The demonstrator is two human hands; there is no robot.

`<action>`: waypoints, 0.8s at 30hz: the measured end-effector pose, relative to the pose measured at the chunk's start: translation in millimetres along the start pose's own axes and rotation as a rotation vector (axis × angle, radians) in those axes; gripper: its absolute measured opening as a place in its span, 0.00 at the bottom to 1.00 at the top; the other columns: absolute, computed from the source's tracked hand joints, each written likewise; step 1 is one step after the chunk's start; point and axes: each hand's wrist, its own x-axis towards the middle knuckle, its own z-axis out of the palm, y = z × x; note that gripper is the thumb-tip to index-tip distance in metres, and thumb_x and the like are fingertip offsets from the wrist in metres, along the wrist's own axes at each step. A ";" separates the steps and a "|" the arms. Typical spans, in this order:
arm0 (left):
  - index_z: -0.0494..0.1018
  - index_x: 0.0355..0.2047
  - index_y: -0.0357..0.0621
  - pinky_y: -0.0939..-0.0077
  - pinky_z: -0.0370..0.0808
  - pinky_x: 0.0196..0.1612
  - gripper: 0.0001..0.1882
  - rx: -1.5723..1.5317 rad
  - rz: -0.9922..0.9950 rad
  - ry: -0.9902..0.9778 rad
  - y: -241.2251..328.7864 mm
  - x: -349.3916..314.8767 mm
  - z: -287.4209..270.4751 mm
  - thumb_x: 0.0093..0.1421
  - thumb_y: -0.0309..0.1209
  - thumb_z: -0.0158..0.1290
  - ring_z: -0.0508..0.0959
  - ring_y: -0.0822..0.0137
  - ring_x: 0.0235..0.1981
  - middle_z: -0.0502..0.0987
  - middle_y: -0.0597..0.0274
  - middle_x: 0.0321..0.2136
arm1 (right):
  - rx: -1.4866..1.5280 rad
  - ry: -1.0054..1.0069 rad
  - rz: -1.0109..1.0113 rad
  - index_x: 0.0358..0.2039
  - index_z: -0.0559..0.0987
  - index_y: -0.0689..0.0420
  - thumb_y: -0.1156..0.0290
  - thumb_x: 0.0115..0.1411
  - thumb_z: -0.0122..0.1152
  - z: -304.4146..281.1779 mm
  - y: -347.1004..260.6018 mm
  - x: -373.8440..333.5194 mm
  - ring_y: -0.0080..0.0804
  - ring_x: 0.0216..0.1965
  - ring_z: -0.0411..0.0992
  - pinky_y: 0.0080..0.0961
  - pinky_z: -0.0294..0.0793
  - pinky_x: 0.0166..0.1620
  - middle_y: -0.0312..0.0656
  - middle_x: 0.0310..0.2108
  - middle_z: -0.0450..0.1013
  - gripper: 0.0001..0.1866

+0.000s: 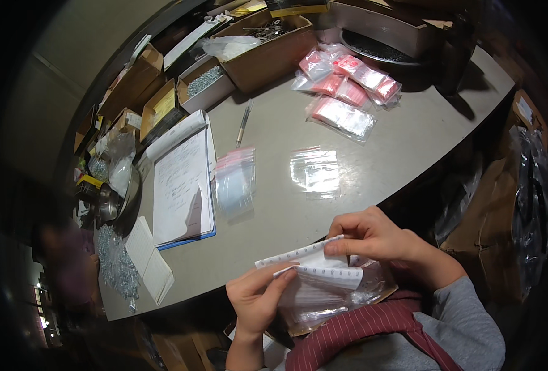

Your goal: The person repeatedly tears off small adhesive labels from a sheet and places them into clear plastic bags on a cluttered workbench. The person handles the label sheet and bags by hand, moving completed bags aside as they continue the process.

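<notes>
Between my two hands is a folded white paper sheet [329, 276] with rows of small dark marks along its edges. My left hand [256, 302] pinches its left end between thumb and fingers. The upper right part of the sheet is gripped by my right hand [369, 234], thumb on top. Directly beneath, close to my body, lies an open box [379, 294] with clear plastic and pale sheets in it, partly covered by the paper. Ahead of my hands on the table lie a stack of clear zip bags [314, 173] and another with red-edged tops [235, 182].
On the left are a clipboard with written pages [181, 179], a pen [245, 122], a metal bowl [128, 195] and a heap of small metal parts [116, 263]. Red-and-clear packets [342, 117] sit farther back. Cardboard boxes [267, 59] line the far edge.
</notes>
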 end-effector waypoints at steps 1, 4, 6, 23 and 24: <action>0.86 0.38 0.36 0.80 0.75 0.33 0.09 0.010 0.006 -0.006 -1.5 2.6 -0.9 0.56 0.19 0.66 0.81 0.74 0.28 0.86 0.56 0.28 | -0.026 0.007 0.011 0.44 0.83 0.62 0.73 0.60 0.67 -2.3 -0.3 1.3 0.27 0.33 0.80 0.26 0.77 0.38 0.42 0.34 0.82 0.12; 0.86 0.38 0.36 0.80 0.75 0.34 0.09 0.052 0.025 -0.042 -5.0 13.8 -3.6 0.56 0.19 0.65 0.81 0.73 0.29 0.86 0.57 0.29 | -0.431 0.235 -0.332 0.43 0.80 0.63 0.74 0.62 0.68 -5.9 -16.7 0.7 0.32 0.34 0.78 0.29 0.76 0.36 0.44 0.36 0.79 0.11; 0.86 0.38 0.35 0.79 0.75 0.37 0.09 0.100 0.045 -0.086 -2.5 20.8 -5.8 0.56 0.19 0.65 0.81 0.72 0.31 0.86 0.58 0.30 | -0.576 0.233 -0.425 0.44 0.78 0.62 0.75 0.62 0.66 -5.8 -29.7 2.2 0.39 0.36 0.77 0.31 0.77 0.38 0.46 0.38 0.76 0.11; 0.84 0.44 0.33 0.78 0.77 0.39 0.10 -0.110 -0.136 -0.360 -12.5 80.1 -26.9 0.63 0.23 0.63 0.81 0.74 0.34 0.86 0.59 0.35 | -0.824 0.209 -0.471 0.38 0.73 0.59 0.78 0.48 0.63 4.5 -27.0 32.6 0.50 0.37 0.73 0.41 0.75 0.39 0.48 0.35 0.69 0.14; 0.84 0.45 0.33 0.78 0.78 0.39 0.10 -0.181 -0.201 -0.379 -16.5 84.8 -28.5 0.64 0.24 0.62 0.80 0.75 0.34 0.85 0.60 0.35 | -0.866 0.214 -0.477 0.37 0.74 0.59 0.78 0.48 0.64 4.8 -26.0 34.2 0.48 0.37 0.73 0.40 0.75 0.38 0.47 0.35 0.70 0.14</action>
